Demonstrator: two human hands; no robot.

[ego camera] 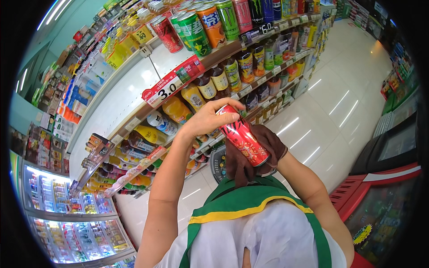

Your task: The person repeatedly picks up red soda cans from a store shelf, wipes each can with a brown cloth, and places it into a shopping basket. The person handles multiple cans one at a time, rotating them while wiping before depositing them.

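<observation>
A red drink can (246,140) is held at a tilt in front of my green apron (248,201). My left hand (214,117) grips its upper end, thumb and fingers curled over the rim. Against the can's lower right side lies a brown cloth (273,144), which also hangs down beneath it. My right hand (276,157) is mostly hidden in that cloth and holds it to the can. Beyond my left hand runs a white shelf board (114,87), with another red can (166,33) standing beside green cans (194,33).
Shelf tiers of bottles (214,83) lie close beyond my hands. A red price sign (172,80) sticks out from the shelf edge. Below the cloth is a grey object with a dotted panel (218,164). Red-framed chest freezers (375,187) stand right, and lit drink fridges (77,214) left.
</observation>
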